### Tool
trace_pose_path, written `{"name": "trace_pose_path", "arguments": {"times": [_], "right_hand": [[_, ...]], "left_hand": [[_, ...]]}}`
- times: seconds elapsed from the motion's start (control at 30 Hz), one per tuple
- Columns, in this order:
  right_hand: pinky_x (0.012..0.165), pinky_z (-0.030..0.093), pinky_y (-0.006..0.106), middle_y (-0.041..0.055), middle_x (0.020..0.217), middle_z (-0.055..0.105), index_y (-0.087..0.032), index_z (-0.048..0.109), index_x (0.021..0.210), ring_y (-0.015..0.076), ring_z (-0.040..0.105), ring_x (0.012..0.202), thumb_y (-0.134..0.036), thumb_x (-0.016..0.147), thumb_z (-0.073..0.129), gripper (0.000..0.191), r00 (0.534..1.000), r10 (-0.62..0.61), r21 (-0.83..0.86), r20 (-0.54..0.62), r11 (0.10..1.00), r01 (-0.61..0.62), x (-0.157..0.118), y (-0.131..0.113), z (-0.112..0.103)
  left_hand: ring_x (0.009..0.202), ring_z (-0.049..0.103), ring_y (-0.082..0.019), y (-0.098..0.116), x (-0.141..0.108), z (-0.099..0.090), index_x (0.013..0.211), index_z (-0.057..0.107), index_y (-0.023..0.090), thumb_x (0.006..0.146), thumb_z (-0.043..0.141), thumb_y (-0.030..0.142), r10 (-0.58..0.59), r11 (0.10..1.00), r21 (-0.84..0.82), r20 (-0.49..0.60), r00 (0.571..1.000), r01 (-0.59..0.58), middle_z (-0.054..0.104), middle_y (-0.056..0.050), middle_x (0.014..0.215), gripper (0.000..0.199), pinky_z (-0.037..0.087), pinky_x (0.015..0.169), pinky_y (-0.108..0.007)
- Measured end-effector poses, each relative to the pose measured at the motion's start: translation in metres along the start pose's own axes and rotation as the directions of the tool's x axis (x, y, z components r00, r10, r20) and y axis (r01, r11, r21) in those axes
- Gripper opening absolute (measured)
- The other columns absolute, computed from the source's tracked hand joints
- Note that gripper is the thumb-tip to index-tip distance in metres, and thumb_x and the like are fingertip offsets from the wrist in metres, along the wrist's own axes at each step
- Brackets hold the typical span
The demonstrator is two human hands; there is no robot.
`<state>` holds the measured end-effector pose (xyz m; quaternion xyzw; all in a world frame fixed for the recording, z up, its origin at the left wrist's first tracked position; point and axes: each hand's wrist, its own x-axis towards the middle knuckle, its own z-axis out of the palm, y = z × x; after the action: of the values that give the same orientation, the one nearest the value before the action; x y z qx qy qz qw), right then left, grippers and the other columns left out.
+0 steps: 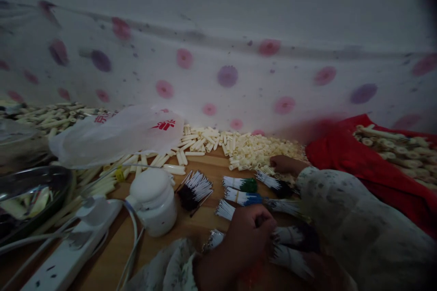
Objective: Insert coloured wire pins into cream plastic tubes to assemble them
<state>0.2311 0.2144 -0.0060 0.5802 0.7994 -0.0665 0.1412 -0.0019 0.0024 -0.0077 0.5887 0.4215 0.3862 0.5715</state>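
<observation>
My left hand (251,229) is over the table in the lower middle, its fingers curled into a pinch; what they hold is hidden. My right hand (287,164) is at the edge of a heap of small cream plastic pieces (254,150), fingers bent down and closed; I cannot make out what is in them. Between the hands lie bundles of thin white-ended sticks: a green bundle (241,184), a blue bundle (244,197) and a black bundle (273,182). More bundles (290,254) lie beside and below my left hand, partly in shadow.
Loose dark sticks with white ends (196,191) lie near a white lidded jar (153,202). Left are a power strip (64,250) with cables and a dark tray (44,175). Behind sit cream tubes (201,138) and a white plastic bag (116,134). Red cloth (334,150) is at right.
</observation>
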Motion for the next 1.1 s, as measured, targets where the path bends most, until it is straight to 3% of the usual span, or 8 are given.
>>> {"name": "trace_pose_path", "arguments": {"times": [0.17, 0.3, 0.53, 0.67, 0.87, 0.97, 1.03, 1.1], "right_hand": [[0.081, 0.053, 0.039, 0.0070, 0.112, 0.061, -0.015, 0.058, 0.112, 0.0188, 0.061, 0.095, -0.033, 0.090, 0.056, 0.028, 0.999, -0.007, -0.097, -0.051, 0.995, 0.002, 0.010, -0.015, -0.048], [0.086, 0.051, 0.042, 0.0080, 0.118, 0.058, -0.016, 0.055, 0.118, 0.0204, 0.059, 0.102, -0.033, 0.091, 0.054, 0.032, 0.968, -0.166, -0.116, -0.186, 0.982, 0.146, 0.039, -0.067, -0.074], [0.085, 0.051, 0.042, 0.0089, 0.119, 0.057, -0.016, 0.054, 0.119, 0.0208, 0.059, 0.102, -0.033, 0.091, 0.055, 0.033, 0.943, -0.214, -0.159, -0.256, 0.971, 0.177, 0.089, -0.164, -0.053], [0.083, 0.052, 0.041, 0.0082, 0.117, 0.058, -0.016, 0.055, 0.117, 0.0197, 0.060, 0.099, -0.033, 0.091, 0.055, 0.031, 0.955, -0.198, -0.134, -0.219, 0.976, 0.171, 0.095, -0.180, -0.044], [0.085, 0.052, 0.042, 0.0081, 0.118, 0.058, -0.016, 0.055, 0.117, 0.0203, 0.060, 0.100, -0.033, 0.090, 0.056, 0.032, 0.922, -0.306, 0.059, -0.238, 0.943, 0.328, 0.078, -0.179, -0.055], [0.083, 0.052, 0.037, 0.0105, 0.116, 0.059, -0.013, 0.054, 0.115, 0.0184, 0.061, 0.099, -0.029, 0.095, 0.045, 0.026, 0.891, -0.332, 0.217, -0.309, 0.888, 0.405, 0.045, -0.167, -0.068], [0.080, 0.053, 0.031, 0.0121, 0.115, 0.060, -0.012, 0.049, 0.115, 0.0149, 0.062, 0.096, -0.026, 0.100, 0.029, 0.029, 0.872, -0.337, 0.315, -0.355, 0.835, 0.451, 0.011, -0.156, -0.071], [0.078, 0.053, 0.026, 0.0105, 0.117, 0.059, -0.016, 0.044, 0.117, 0.0118, 0.063, 0.095, -0.029, 0.101, 0.021, 0.032, 0.846, -0.358, 0.418, -0.396, 0.750, 0.513, -0.031, -0.147, -0.066]], "left_hand": [[0.057, 0.044, -0.011, -0.001, -0.001, 0.003, 0.069, 0.063, 0.013, 0.070, 0.055, 0.021, -0.017, 1.000, 0.012, -0.018, 1.000, 0.017, 0.052, 0.003, 0.059, 0.011, 0.029, 0.053, -0.022], [0.055, 0.039, -0.011, -0.001, -0.001, 0.004, 0.066, 0.062, 0.013, 0.070, 0.055, 0.022, -0.026, 1.000, -0.002, -0.074, 0.997, 0.026, 0.045, 0.004, 0.055, 0.012, 0.026, 0.050, -0.022], [0.057, 0.043, -0.012, 0.001, 0.004, -0.003, 0.063, 0.060, 0.014, 0.070, 0.054, 0.021, -0.024, 0.999, -0.048, -0.230, 0.973, 0.014, 0.047, 0.003, 0.055, 0.011, 0.029, 0.052, -0.022], [0.061, 0.046, -0.013, 0.000, 0.007, -0.005, 0.062, 0.060, 0.014, 0.069, 0.054, 0.018, -0.051, 0.997, -0.064, -0.289, 0.956, 0.033, 0.051, 0.002, 0.058, 0.009, 0.032, 0.056, -0.023], [0.060, 0.047, -0.014, -0.006, 0.009, -0.008, 0.066, 0.059, 0.015, 0.075, 0.054, 0.022, 0.019, 0.998, -0.045, -0.340, 0.940, -0.037, 0.050, 0.003, 0.059, 0.012, 0.035, 0.057, -0.023], [0.075, 0.055, -0.017, -0.011, 0.011, -0.016, 0.084, 0.061, 0.015, 0.079, 0.051, 0.020, 0.154, 0.988, 0.068, -0.480, 0.864, -0.138, 0.060, -0.002, 0.077, 0.012, 0.043, 0.069, -0.026], [0.090, 0.056, -0.020, -0.014, 0.013, -0.022, 0.104, 0.056, 0.016, 0.081, 0.051, 0.021, 0.265, 0.963, 0.206, -0.634, 0.727, -0.171, 0.059, -0.007, 0.098, 0.024, 0.045, 0.081, -0.031], [0.109, 0.050, -0.025, -0.015, 0.015, -0.027, 0.119, 0.047, 0.015, 0.083, 0.055, 0.029, 0.440, 0.895, 0.374, -0.654, 0.615, -0.243, 0.053, -0.013, 0.117, 0.040, 0.040, 0.095, -0.040]]}}
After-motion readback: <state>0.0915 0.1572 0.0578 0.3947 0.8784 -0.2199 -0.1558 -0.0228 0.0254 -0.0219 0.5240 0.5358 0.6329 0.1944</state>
